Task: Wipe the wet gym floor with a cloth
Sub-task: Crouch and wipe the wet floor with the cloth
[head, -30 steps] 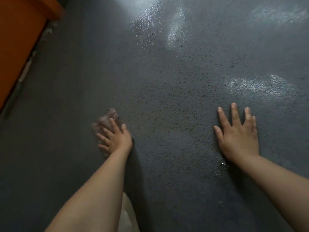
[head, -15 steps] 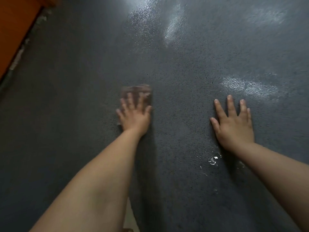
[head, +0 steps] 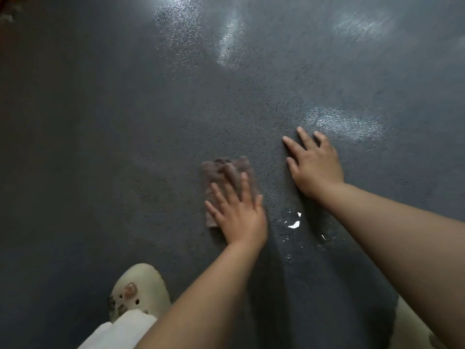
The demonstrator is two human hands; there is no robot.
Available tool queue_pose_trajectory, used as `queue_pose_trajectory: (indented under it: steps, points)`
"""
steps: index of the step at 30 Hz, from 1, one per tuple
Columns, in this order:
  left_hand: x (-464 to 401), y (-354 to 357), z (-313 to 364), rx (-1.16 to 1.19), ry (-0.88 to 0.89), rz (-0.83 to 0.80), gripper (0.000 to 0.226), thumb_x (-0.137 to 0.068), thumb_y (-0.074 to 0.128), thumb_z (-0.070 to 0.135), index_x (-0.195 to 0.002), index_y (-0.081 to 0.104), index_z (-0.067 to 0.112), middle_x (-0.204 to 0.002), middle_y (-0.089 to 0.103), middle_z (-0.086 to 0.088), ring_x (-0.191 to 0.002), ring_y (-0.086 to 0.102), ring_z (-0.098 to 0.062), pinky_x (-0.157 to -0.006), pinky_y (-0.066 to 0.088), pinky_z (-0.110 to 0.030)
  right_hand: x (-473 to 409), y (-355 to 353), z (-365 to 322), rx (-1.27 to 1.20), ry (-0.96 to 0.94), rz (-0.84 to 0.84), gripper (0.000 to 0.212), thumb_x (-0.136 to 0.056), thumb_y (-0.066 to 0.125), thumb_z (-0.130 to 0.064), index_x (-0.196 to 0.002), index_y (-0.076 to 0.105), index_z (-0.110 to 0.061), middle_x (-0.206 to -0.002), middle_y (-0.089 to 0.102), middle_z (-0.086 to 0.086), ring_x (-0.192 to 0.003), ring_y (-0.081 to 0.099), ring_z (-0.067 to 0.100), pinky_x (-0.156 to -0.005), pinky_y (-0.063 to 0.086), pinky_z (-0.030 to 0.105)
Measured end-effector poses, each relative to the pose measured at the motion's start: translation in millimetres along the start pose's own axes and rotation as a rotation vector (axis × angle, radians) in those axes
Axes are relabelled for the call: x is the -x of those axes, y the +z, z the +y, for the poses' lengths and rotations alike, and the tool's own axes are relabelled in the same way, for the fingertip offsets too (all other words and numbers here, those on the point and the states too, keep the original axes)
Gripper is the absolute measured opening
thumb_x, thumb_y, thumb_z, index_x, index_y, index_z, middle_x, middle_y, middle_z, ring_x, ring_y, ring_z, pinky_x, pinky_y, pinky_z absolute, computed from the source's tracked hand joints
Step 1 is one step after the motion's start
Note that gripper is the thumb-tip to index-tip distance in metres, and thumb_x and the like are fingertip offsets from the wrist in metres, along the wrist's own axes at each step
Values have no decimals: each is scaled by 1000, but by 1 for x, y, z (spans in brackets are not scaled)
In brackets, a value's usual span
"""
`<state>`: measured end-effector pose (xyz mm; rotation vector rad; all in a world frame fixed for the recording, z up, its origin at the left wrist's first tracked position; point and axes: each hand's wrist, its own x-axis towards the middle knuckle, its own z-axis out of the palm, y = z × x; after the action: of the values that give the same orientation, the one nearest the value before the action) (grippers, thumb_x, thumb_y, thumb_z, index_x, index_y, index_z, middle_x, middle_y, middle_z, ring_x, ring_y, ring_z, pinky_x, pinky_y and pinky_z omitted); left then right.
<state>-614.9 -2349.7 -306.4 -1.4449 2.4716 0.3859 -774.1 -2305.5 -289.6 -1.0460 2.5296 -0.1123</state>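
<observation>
My left hand [head: 239,215] is lying flat on the cloth [head: 226,177], fingers straight and a bit spread, palm pressing down, not curled round it. The fingers are motion-blurred, so I can't tell exactly where each tip is sitting. The cloth is a brownish rectangle lying flat on the floor [head: 100,147], approx. mid-frame; its long axis is running away from me, near end under my palm w/ one corner poking out on the left, far end sticking out past my fingertips. It's tilting a little to the left at the far end.

My right hand [head: 314,165] is resting flat on the floor just beside the cloth on its right, not touching it, fingers straight and spread, gripping nothing.

Between my 2 wrists a small puddle [head: 293,220] is glinting, w/ droplets scattered nearby. Shiny wet patches [head: 344,122] are showing further out. My foot in a pale clog [head: 141,288] is standing near the bottom left, w/ a white trouser leg [head: 120,328] above it.
</observation>
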Motion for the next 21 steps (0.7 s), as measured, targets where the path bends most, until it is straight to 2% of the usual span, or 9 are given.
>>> queue_pose_trajectory:
  steps: [2, 3, 5, 6, 7, 9, 14, 18, 21]
  points:
    - [19, 7, 18, -87, 299, -118, 57, -88, 3, 54, -137, -20, 35, -150, -28, -5, -137, -28, -30, -104, -23, -54, -1, 0, 7, -47, -25, 34, 47, -97, 42, -33, -144, 37, -31, -156, 23, 0, -140, 20, 31, -112, 21, 40]
    - [19, 10, 16, -122, 427, -120, 58, -88, 3, 54, -140, -16, 36, -150, -27, -4, -139, -24, -30, -107, -21, -54, -2, 1, 10, -73, -31, 49, 46, -97, 43, -30, -143, 40, -29, -155, 26, 1, -139, 22, 31, -112, 22, 40]
    - [6, 3, 3, -147, 570, -48, 63, -87, 13, 54, -147, 17, 36, -157, 1, -4, -145, 3, -31, -111, -6, -52, -3, 3, 13, -114, -30, 63, 44, -98, 43, -26, -141, 43, -27, -154, 29, 1, -139, 22, 30, -113, 23, 40]
    - [-7, -1, -7, -169, 600, -3, 63, -88, 17, 55, -147, 25, 36, -157, 3, -2, -145, 5, -31, -112, -4, -50, -3, 5, 13, -125, -32, 66, 44, -98, 42, -25, -141, 43, -26, -154, 29, 2, -140, 22, 30, -113, 23, 40]
    - [-24, -7, -19, -206, 588, 6, 61, -91, 18, 56, -149, 18, 37, -156, -8, 2, -145, -4, -29, -112, -8, -48, -3, 5, 13, -130, -36, 65, 44, -98, 41, -24, -142, 42, -25, -155, 28, 2, -141, 21, 29, -114, 22, 40]
    - [-54, -20, -44, -184, 340, -84, 60, -97, 22, 54, -149, -3, 37, -154, -25, 5, -143, -20, -26, -113, -14, -48, -2, 7, 15, -126, -54, 57, 44, -99, 40, -24, -143, 40, -24, -156, 25, 3, -143, 18, 28, -115, 19, 39]
    - [-80, -44, -99, 23, -186, -23, 60, -99, 24, 48, -151, -2, 33, -158, -16, -4, -145, -14, -29, -115, -6, -53, 2, 6, 22, -132, -100, 6, 48, -99, 38, -21, -147, 32, -24, -158, 16, 2, -145, 9, 26, -118, 13, 37]
    - [-56, -33, -79, 85, -296, -2, 59, -100, 25, 46, -151, 0, 31, -159, -7, -12, -144, -12, -33, -113, -6, -53, 3, 4, 24, -160, -123, -5, 48, -99, 38, -19, -147, 33, -22, -158, 16, 3, -146, 8, 25, -118, 10, 34]
    - [-19, -11, -43, 100, -269, -14, 60, -99, 25, 47, -152, 6, 27, -157, 3, -19, -144, -8, -37, -112, -5, -56, 5, 2, 29, -245, -116, 27, 43, -97, 42, -15, -141, 44, -17, -157, 21, 5, -145, 15, 23, -118, 15, 35]
